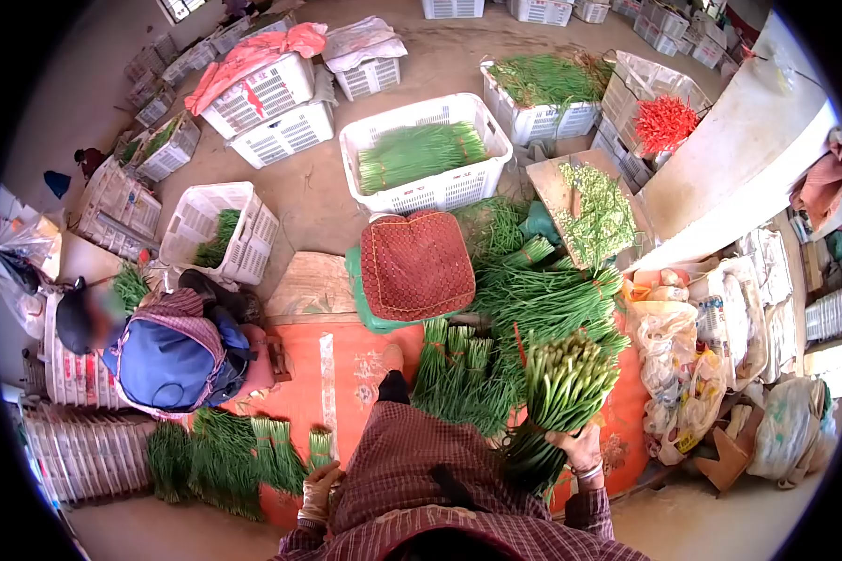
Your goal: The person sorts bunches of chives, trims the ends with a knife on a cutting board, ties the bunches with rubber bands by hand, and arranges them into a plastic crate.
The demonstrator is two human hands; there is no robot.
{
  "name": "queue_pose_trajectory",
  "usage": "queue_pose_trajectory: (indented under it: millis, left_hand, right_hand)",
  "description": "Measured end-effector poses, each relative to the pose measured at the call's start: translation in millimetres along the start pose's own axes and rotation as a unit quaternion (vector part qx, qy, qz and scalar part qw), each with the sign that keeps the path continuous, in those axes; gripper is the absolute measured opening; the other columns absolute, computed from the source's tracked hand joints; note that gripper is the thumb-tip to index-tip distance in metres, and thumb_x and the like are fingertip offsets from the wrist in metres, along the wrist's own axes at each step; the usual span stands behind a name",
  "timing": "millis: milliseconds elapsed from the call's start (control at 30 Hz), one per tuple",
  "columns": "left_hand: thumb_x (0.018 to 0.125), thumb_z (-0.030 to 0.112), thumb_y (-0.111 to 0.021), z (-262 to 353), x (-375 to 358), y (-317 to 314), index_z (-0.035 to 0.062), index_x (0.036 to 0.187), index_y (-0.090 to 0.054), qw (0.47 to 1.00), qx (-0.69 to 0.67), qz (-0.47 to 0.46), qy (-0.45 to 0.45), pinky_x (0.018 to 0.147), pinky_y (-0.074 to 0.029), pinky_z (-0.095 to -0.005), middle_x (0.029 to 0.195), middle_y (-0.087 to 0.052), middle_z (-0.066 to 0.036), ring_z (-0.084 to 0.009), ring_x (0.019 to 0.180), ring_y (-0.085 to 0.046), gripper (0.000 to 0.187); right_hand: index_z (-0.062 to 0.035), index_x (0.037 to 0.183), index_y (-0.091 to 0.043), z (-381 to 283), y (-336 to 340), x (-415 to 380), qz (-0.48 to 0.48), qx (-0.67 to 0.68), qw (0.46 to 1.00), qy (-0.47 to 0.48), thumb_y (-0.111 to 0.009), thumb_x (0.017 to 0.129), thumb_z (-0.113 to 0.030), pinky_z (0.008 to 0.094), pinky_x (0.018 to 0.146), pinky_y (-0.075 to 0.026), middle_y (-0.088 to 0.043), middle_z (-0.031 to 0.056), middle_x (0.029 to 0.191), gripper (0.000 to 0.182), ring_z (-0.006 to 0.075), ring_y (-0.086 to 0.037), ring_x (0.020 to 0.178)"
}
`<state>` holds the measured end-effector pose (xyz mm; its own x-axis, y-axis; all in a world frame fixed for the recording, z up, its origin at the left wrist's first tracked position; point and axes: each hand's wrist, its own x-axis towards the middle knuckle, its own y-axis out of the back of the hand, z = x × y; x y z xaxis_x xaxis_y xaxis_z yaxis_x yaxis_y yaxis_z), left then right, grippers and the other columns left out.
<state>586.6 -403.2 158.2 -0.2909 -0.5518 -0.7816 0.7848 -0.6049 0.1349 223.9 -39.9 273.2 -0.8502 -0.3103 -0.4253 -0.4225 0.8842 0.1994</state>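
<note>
My right hand [580, 447] is closed around the side of a thick bundle of long green stalks with pale tips [571, 379], held upright to the right of my lap. Lower down on the left, my left hand [320, 491] is curled at the lower end of a small tied bundle of green stalks [319, 447]; its fingertips are partly hidden. Beside that, more tied bundles [276, 449] lie in a row on the orange sheet [360, 365]. A large heap of green stalks [543, 299] and several tied bundles [456, 351] lie in front of my right hand.
A red cushioned stool [417, 264] stands ahead. Beyond it is a white crate of stalks [428, 192]. Another person in a blue garment [173, 360] sits at left near a white crate [264, 241]. Plastic bags [674, 346] lie right. A board [557, 178] holds cut pale pieces.
</note>
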Motion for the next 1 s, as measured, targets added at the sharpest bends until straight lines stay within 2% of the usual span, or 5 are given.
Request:
queue_pose_trajectory:
  millis: [233, 367, 600, 800, 1000]
  left_hand:
    - [0.094, 0.031, -0.070, 68, 149, 87, 0.0008, 0.124, -0.065, 0.989, 0.064, -0.043, 0.129, 0.082, -0.059, -0.0433, 0.110, -0.072, -0.017, -0.0286, 0.093, -0.072, 0.043]
    - [0.088, 0.028, -0.075, 108, 212, 130, 0.0038, 0.113, -0.067, 0.978, 0.068, -0.036, 0.192, 0.066, -0.059, -0.0401, 0.096, -0.073, -0.018, -0.0277, 0.078, -0.073, 0.036]
    - [0.085, 0.013, -0.076, 241, 319, 80, -0.0004, 0.144, -0.045, 0.988, 0.130, -0.076, 0.036, 0.065, -0.052, -0.0303, 0.093, -0.073, -0.010, -0.0185, 0.073, -0.069, 0.068]
    - [0.089, 0.018, -0.073, 351, 309, 0, 0.0116, 0.126, -0.065, 0.970, 0.124, -0.171, -0.115, 0.063, -0.052, -0.0296, 0.098, -0.073, -0.005, -0.0142, 0.081, -0.067, 0.038]
    - [0.086, 0.021, -0.077, 324, 337, 1, 0.0077, 0.114, -0.072, 0.987, 0.115, -0.091, -0.059, 0.066, -0.052, -0.0294, 0.098, -0.074, -0.003, -0.0137, 0.079, -0.068, 0.031]
  right_hand:
    - [0.0003, 0.109, -0.071, -94, -52, 66, 0.050, 0.046, 0.998, -0.015, -0.085, 0.069, -0.008, 0.0302, 0.085, -0.054, -0.074, 0.0052, 0.104, 0.043, 0.0131, -0.067, 0.093]
    - [-0.0009, 0.101, -0.070, -160, -82, 90, 0.112, -0.028, 0.993, 0.027, -0.085, 0.066, -0.013, 0.0303, 0.079, -0.053, -0.073, 0.0034, 0.095, 0.040, 0.0131, -0.066, 0.085]
    - [0.0027, 0.123, -0.056, -167, -93, 117, 0.198, -0.084, 0.973, 0.080, -0.088, 0.064, -0.020, 0.0349, 0.085, -0.054, -0.072, 0.0111, 0.104, 0.070, 0.0218, -0.068, 0.093]
    - [0.0024, 0.121, -0.056, -151, -99, 145, 0.233, -0.093, 0.964, 0.083, -0.088, 0.065, -0.019, 0.0354, 0.083, -0.055, -0.073, 0.0123, 0.100, 0.068, 0.0228, -0.070, 0.089]
    - [0.0028, 0.122, -0.054, -167, -91, 202, 0.240, -0.109, 0.963, 0.052, -0.087, 0.065, -0.017, 0.0356, 0.082, -0.054, -0.073, 0.0130, 0.101, 0.069, 0.0237, -0.070, 0.088]
